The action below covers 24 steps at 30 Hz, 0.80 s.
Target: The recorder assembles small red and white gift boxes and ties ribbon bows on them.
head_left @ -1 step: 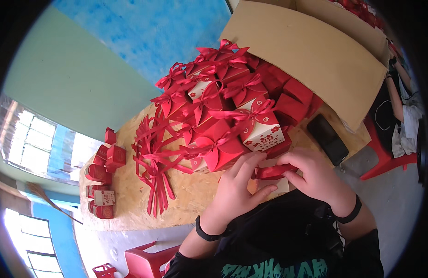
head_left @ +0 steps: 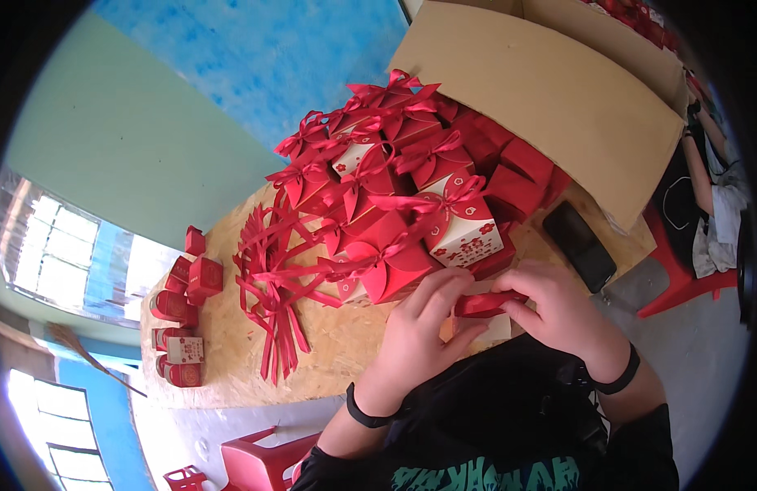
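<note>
At four o'clock on my feed, a small red-and-white card box (head_left: 479,306) in the bare right hand (head_left: 552,315)

Across the middle of my view spreads a tan, flecked wood-board tabletop (head_left: 223,360). I see a mottled bright-blue wall panel (head_left: 255,65) at eleven o'clock, a pale green wall (head_left: 141,139) at ten and a barred window (head_left: 55,245) at nine. A large brown cardboard carton (head_left: 550,106) leans in between one and two; a flat black phone (head_left: 580,245) lies at three, and a red plastic stool (head_left: 268,458) stands at seven. Toward eight I make out a loose bundle of flat red ribbons (head_left: 272,303). At twelve sits a heap of ribbon-tied red and white gift boxes (head_left: 370,211).

The small box is just below that heap's near end, its red part uppermost, with white panels showing above and below; whether it touches the board I cannot tell. The right thumb and forefinger pinch its red part. The bare left hand (head_left: 419,335) curves its fingers at the box's left side; I cannot tell if they grip.
</note>
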Motion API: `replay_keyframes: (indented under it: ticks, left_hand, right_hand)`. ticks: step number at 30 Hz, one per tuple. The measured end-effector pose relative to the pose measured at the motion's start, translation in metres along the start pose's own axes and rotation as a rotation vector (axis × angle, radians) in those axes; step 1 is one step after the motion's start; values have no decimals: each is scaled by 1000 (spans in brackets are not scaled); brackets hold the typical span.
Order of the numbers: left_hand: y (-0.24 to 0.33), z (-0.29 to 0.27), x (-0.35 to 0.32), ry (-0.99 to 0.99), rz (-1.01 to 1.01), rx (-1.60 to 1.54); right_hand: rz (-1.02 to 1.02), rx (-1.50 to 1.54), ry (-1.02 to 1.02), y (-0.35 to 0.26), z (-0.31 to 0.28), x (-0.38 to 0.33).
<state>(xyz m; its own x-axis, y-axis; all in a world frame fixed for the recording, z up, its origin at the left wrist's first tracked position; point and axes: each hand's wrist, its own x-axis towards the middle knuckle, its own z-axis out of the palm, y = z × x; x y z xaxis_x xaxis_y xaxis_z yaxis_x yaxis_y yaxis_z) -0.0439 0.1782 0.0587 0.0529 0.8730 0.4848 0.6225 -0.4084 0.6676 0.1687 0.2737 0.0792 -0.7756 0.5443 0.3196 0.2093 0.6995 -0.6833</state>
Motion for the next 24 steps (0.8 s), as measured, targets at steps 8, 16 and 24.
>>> replay_keyframes:
  ticks: [8, 16, 24]
  left_hand:
    - [-9, 4, -15, 71, 198, 280]
    - [-3, -6, -21, 17, 64, -50]
    - [-19, -33, -52, 36, -336, -232]
  right_hand:
    - [239, 604, -201, 10, -5, 4]
    - [68, 557, -120, 28, -3, 9]
    - [23, 106, 125, 26, 8, -11]
